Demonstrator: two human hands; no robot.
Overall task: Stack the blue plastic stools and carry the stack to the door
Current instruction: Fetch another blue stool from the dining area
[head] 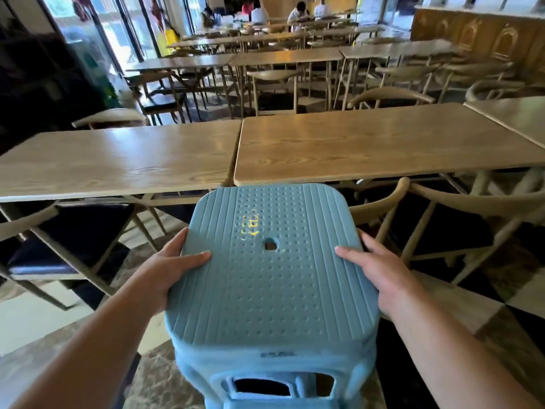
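Observation:
A stack of blue plastic stools [271,284] fills the lower middle of the head view, its ribbed, dotted seat with a small centre hole facing me. My left hand [168,270] grips the seat's left edge, thumb lying on top and fingers curled under the rim. My right hand [380,276] grips the right edge the same way. Below the top seat the rim and side openings of at least one more stool show; the legs are out of view.
Two long wooden tables [368,143] stand side by side right ahead. Wooden chairs with dark seats [73,246] sit at left and right [442,219]. More tables and chairs fill the room behind. Glass doors [97,36] are at the far left; people sit at the back.

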